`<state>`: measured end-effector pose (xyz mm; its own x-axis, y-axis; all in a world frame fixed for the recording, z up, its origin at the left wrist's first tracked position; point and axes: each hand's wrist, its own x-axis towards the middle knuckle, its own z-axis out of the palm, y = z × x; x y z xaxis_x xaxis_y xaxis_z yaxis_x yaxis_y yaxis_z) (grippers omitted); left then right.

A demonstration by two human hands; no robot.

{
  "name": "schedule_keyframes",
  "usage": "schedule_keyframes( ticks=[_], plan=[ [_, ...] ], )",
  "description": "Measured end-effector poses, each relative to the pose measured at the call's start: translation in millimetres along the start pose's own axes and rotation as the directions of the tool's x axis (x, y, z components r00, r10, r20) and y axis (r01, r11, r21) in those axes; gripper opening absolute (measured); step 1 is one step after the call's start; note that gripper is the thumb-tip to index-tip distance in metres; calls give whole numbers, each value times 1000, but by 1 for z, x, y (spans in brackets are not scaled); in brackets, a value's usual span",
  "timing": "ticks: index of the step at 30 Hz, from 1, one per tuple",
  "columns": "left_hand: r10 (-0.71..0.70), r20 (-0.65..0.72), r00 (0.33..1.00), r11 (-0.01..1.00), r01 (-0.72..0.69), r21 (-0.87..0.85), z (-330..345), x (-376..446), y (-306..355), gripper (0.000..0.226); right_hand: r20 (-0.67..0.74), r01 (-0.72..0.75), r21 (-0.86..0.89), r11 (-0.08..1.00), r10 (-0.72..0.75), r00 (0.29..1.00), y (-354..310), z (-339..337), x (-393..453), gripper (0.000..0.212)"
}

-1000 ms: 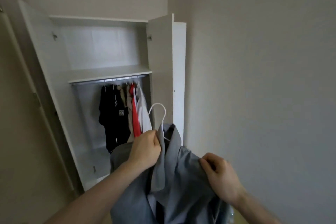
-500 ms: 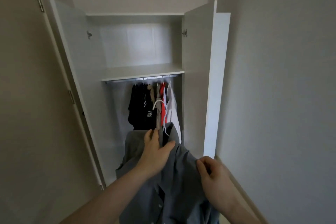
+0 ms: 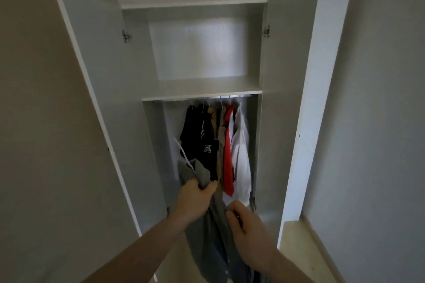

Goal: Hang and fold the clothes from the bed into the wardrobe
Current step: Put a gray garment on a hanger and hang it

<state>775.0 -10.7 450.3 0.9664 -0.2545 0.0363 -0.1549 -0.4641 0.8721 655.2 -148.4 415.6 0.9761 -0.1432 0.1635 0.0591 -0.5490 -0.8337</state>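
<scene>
The grey shirt runs off the bottom edge, so its lower part cannot be seen, and most of the white hanger is buried inside its collar — only the hook and a short stem show. The left hand covers the shirt's neck where it grips, and the right hand hides the fold it pinches; its fingers are curled out of sight. Both forearms are cut off below. The badge on the black garment is too small to read. The rail is mostly hidden under the shelf.
</scene>
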Motion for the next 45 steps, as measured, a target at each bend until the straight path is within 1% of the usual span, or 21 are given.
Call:
schedule_keyframes(
  ticks=[2, 4, 7, 9, 10, 12, 15, 16, 19, 22, 24, 26, 29, 33, 36, 41, 43, 45],
  plan=[
    [-9, -33, 999, 995, 13, 102, -11, 26, -10, 48, 58, 2, -7, 1000, -1, 998, 6, 6, 29, 20],
    [-10, -23, 1000, 984, 14, 180, -17, 52, -18, 53, 83, 33, -20, 999, -32, 996, 11, 13, 58, 19],
    [-23, 63, 998, 968, 7, 252, -21, 93, -25, 52, 100, 115, -49, 992, -110, 989, 17, 29, 105, 14],
    [-24, 114, 993, 960, -9, 281, -22, 124, -32, 49, 130, 128, -22, 991, -125, 984, 21, 41, 138, 10],
    [-23, 115, 993, 956, -12, 293, -24, 141, -37, 49, 141, 135, -4, 991, -134, 981, 23, 46, 155, 11],
    [-10, 73, 997, 950, -13, 313, -30, 177, -48, 50, 163, 143, -5, 990, -140, 977, 27, 55, 190, 16],
    [10, -5, 1000, 944, -8, 330, -43, 234, -64, 50, 235, 125, -37, 992, -113, 966, 31, 65, 242, 9],
    [3, -11, 1000, 949, 0, 315, -47, 253, -71, 51, 269, 107, -31, 994, -95, 958, 30, 68, 258, 11],
    [-45, -11, 999, 957, 46, 287, -61, 307, -93, 49, 397, 16, 41, 999, -31, 917, 20, 79, 302, 29],
    [-115, -26, 993, 942, 117, 315, -75, 350, -112, 42, 464, -38, 48, 998, 11, 886, 21, 86, 335, 40],
    [-152, -27, 988, 917, 151, 370, -83, 374, -126, 38, 472, -29, 38, 999, 7, 882, 30, 87, 357, 40],
    [-177, -50, 983, 889, 182, 421, -91, 399, -139, 40, 454, -22, 23, 999, 9, 891, 42, 83, 381, 34],
    [-198, -83, 977, 880, 215, 424, -101, 434, -157, 43, 426, -65, 2, 998, 58, 903, 62, 74, 419, 26],
    [-259, -129, 957, 889, 289, 355, -109, 482, -173, 42, 434, -82, -25, 996, 85, 897, 89, 62, 473, 20],
    [-318, -137, 938, 882, 346, 320, -109, 519, -181, 42, 438, -94, -46, 994, 105, 893, 110, 55, 518, 25],
    [-373, -226, 900, 834, 432, 343, -111, 567, -185, 40, 460, -64, -111, 992, 108, 881, 138, 56, 594, 36],
    [-349, -225, 910, 836, 411, 363, -112, 580, -187, 39, 479, -51, -126, 991, 106, 872, 149, 59, 623, 38],
    [-349, -191, 917, 809, 398, 432, -116, 588, -187, 40, 482, -63, -136, 989, 122, 867, 159, 67, 649, 39]
  ],
)
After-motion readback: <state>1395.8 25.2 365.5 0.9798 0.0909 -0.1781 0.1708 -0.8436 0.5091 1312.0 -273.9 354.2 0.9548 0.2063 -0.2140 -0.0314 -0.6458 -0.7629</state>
